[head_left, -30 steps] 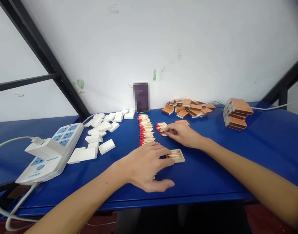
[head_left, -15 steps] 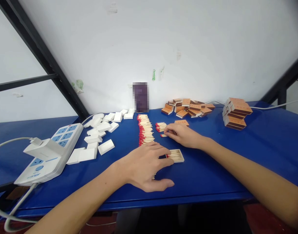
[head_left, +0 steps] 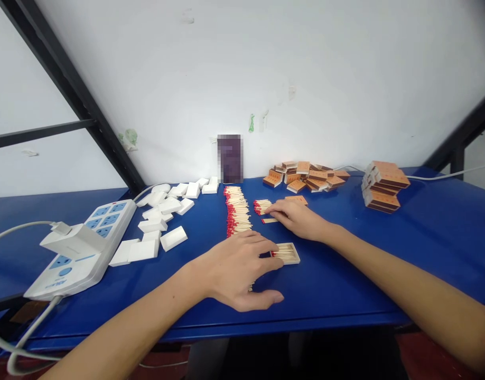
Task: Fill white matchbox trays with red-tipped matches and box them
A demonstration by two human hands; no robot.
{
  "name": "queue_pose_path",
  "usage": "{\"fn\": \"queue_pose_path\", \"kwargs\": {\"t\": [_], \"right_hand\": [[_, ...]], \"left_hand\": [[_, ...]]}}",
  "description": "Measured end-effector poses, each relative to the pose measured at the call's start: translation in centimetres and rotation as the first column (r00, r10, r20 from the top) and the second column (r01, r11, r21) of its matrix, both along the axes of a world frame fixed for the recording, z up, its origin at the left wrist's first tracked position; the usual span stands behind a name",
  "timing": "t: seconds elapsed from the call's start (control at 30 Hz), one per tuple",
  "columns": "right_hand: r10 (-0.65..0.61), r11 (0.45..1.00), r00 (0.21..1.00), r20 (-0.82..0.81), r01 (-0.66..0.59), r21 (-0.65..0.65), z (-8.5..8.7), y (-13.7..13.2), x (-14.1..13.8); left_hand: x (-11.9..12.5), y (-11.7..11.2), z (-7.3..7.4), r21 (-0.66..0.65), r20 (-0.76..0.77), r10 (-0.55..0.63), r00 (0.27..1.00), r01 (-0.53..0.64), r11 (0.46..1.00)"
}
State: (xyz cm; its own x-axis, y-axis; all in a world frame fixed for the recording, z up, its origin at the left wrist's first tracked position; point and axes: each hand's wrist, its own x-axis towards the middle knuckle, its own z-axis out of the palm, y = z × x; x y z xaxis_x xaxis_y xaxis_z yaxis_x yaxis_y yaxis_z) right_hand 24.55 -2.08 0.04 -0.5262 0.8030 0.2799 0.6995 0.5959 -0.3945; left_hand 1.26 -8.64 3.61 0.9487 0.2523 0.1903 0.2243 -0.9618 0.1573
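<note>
My left hand (head_left: 238, 266) lies flat on the blue table (head_left: 385, 253) with fingers stretched, its fingertips touching an open matchbox tray (head_left: 288, 253) filled with matches. My right hand (head_left: 298, 217) rests further back, fingers extended over a small bundle of red-tipped matches (head_left: 262, 206) and a loose match (head_left: 268, 220). A long row of red-tipped matches (head_left: 236, 210) lies just left of that bundle. One orange matchbox sleeve (head_left: 297, 199) sits right behind my right hand.
White empty trays (head_left: 159, 224) are scattered at the left, beside a white power strip (head_left: 84, 245) with a plug and cable. A heap of orange matchboxes (head_left: 306, 177) and a stack of them (head_left: 383, 186) stand at the back right by the wall.
My right hand shifted slightly over the small match bundle, and a loose match now shows beside its fingers. My left hand has not moved.
</note>
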Motion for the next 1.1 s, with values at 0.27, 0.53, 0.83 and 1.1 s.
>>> {"fn": "queue_pose_path", "kwargs": {"t": [0.27,0.53,0.83,1.1], "right_hand": [[-0.003,1.0,0.999,0.048,0.004,-0.008,0.37,-0.16,-0.09],[0.001,1.0,0.999,0.045,-0.001,-0.003,0.64,-0.38,-0.18],[-0.009,0.999,1.0,0.027,0.008,0.034,0.49,-0.41,0.04],[-0.023,1.0,0.999,0.033,0.023,0.016,0.22,-0.2,-0.02]], "left_hand": [[-0.05,0.06,-0.09,0.013,0.011,-0.013,1.0,0.013,1.0],[-0.01,0.0,-0.06,-0.007,-0.003,0.002,1.0,-0.002,1.0],[-0.06,0.01,-0.09,-0.008,0.007,0.002,1.0,-0.002,1.0],[0.05,0.02,-0.05,-0.006,-0.007,0.001,1.0,-0.002,1.0]]}}
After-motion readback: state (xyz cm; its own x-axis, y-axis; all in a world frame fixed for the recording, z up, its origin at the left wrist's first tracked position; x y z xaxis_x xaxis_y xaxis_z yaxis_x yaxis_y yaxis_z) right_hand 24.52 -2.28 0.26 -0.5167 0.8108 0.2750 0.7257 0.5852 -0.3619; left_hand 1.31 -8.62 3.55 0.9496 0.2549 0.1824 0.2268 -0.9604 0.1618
